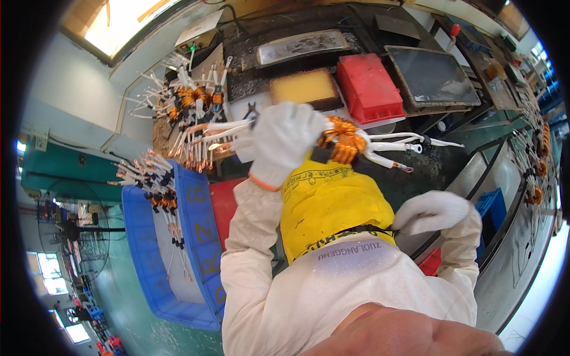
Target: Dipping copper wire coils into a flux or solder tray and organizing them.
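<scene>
- Left hand (284,141), in a white glove, is closed around a copper-wound toroid coil (341,141) held above the bench edge; the coil sits just at the glove's right side, touching the fingers.
- White-sleeved leads (409,141) run out of the coil to the right, ending in bare and ring-type tips; more white leads stick out to the left of the glove.
- Right hand (432,212), also gloved, lies low at the right, near the yellow apron (332,207), well apart from the coil. Fingers appear curled; cannot tell whether it holds anything.
- Small dark cutters (252,111) lie on the bench just above the left glove, untouched.
- Judgement: step in hand looks like handling or inspection of one coil, taken between the stocks on the left: a pile of similar coils (193,101) on the bench and a blue crate (202,237) with more coils inside.
- Judgement: the next move calls for a second grip on the leads, since one hand alone only supports the coil body; the stiff leads likely spring and snag on neighbours.
- Behind the coil: a yellow-topped block (303,88) and a red box (369,86).
</scene>
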Action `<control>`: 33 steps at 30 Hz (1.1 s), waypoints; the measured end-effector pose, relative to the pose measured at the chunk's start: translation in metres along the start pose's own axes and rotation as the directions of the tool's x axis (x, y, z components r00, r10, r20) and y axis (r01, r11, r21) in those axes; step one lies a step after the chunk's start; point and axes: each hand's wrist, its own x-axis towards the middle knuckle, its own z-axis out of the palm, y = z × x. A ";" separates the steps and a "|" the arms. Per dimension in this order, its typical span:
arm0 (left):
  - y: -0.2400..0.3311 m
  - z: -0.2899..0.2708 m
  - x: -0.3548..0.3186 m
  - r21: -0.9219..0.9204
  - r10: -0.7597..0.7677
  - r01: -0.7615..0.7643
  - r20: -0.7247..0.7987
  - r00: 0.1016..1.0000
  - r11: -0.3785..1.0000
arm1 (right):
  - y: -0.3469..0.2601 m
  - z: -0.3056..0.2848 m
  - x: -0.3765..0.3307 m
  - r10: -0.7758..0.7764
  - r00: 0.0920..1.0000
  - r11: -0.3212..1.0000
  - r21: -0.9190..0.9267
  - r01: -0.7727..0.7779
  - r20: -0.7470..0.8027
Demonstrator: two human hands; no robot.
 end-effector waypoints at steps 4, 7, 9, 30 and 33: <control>0.034 0.022 0.002 0.000 0.051 -0.051 0.030 0.998 0.999 | -0.015 -0.024 0.023 -0.287 0.745 0.958 -0.179 0.225 -0.602; 0.060 0.027 0.008 -0.090 0.083 -0.083 0.000 0.997 0.992 | 0.005 -0.042 0.067 0.048 0.757 0.958 -0.183 -0.219 -0.651; 0.071 0.029 0.008 -0.138 0.166 -0.172 -0.056 0.985 0.975 | 0.039 -0.048 0.083 0.057 0.928 0.960 -0.236 -0.152 -0.367; 0.105 0.038 -0.155 -0.343 -0.231 0.607 0.938 0.257 -0.717 | 0.112 0.014 0.108 0.023 0.792 0.954 -0.223 -0.199 -0.610; 0.104 0.039 -0.167 -0.266 -0.234 0.187 0.956 0.177 -0.946 | 0.123 0.029 0.112 0.067 0.797 0.967 -0.159 -0.201 -0.600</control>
